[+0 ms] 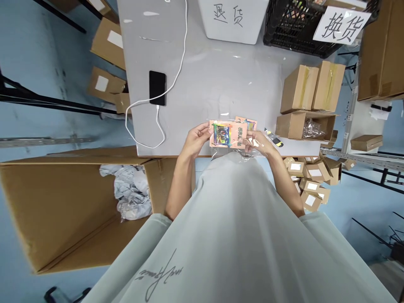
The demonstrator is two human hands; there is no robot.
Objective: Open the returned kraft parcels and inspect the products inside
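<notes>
At the table's front edge, a pink printed card pack (221,134) in clear plastic wrap is held level between both hands. My left hand (197,141) pinches its left end with thumb and fingers. My right hand (256,142) grips the right end, with loose clear film around its fingers. Partly behind this pack shows a second pink packet (249,123) with a colourful picture; whether the right hand also holds it I cannot tell. Just right of that hand lies a yellow-and-black cutter (275,139) on the table.
A black phone (157,87) with a white cable lies left on the grey table (221,80). White bin (235,25) and black crate (293,29) stand at the back. Cardboard boxes (299,88) line the right. A big open carton (72,210) with crumpled plastic is at left.
</notes>
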